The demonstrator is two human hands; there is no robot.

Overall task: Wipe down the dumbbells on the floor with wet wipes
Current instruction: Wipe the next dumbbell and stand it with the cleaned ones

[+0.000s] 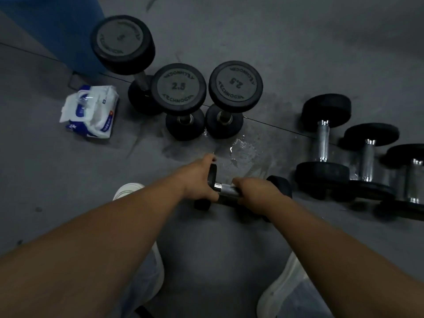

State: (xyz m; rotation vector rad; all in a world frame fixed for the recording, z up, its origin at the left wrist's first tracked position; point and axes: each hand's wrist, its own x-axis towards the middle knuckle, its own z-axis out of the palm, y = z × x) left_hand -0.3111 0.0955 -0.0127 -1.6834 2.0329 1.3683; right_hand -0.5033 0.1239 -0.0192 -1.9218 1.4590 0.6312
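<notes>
**Both hands on a small dumbbell, low over the floor**

The small dumbbell [223, 189] lies crosswise in front of the person, just above or on the grey floor [298, 53]; which of the two cannot be told. The left hand [197, 180] curls its fingers over the matte black rubber head at one end. The right hand [254, 191] is wrapped round the shiny chrome handle beside the other round head. Whether a wipe sits under that palm cannot be told.

Just beyond the hands a wet patch [243, 152] glistens on the dull, scuffed floor. Behind it three upright dumbbells [179, 88] stand on end, their flat grey discs facing up, two embossed "2.5". To the right three lying dumbbells [323, 141] rest side by side, with knurled metal bars and black heads. The wet wipes pack [90, 111], soft crinkled white-and-blue plastic, lies to the left, well apart from the hands.
</notes>
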